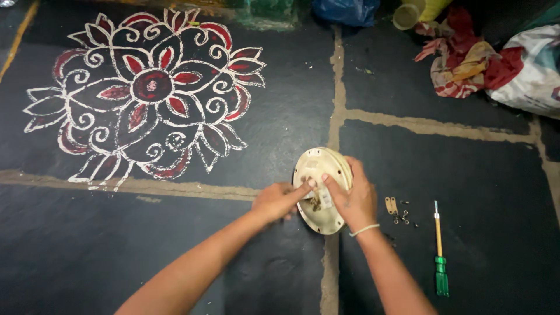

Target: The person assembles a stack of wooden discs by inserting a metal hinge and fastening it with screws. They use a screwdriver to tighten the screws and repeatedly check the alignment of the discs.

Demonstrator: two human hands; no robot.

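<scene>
Right, looking down from the head cam now: both hands on a round cream plastic housing [318, 169], sitting tilted on the dark stone floor [455, 169], over a pale joint line. Left hand [279, 201] comes in from the lower left, forefinger pushed into the middle of the housing; rest of its fingers curled, and I can't tell if they pinch anything. Right hand [353, 198] wraps the housing's right rim, thumb laid across the face w/ fingers behind, so it's gripping the housing. White band on that wrist.

Inside the housing's open face: brownish bits around the centre, prob. wiring or fittings, too small to call.

Just right of the right hand, loose on the floor: two small tan metal plates [390, 205] and a scatter of small screws [402, 216]. Further right, a screwdriver [439, 248] w/ green handle, tip pointing away from me.

Far left, a white-and-red floral floor drawing [146, 87]. Top right: crumpled red patterned cloth [461, 55], a white sack [534, 67], and a yellow-green plastic container [417, 10] tipped on its side, mouth toward me; contents not visible.
</scene>
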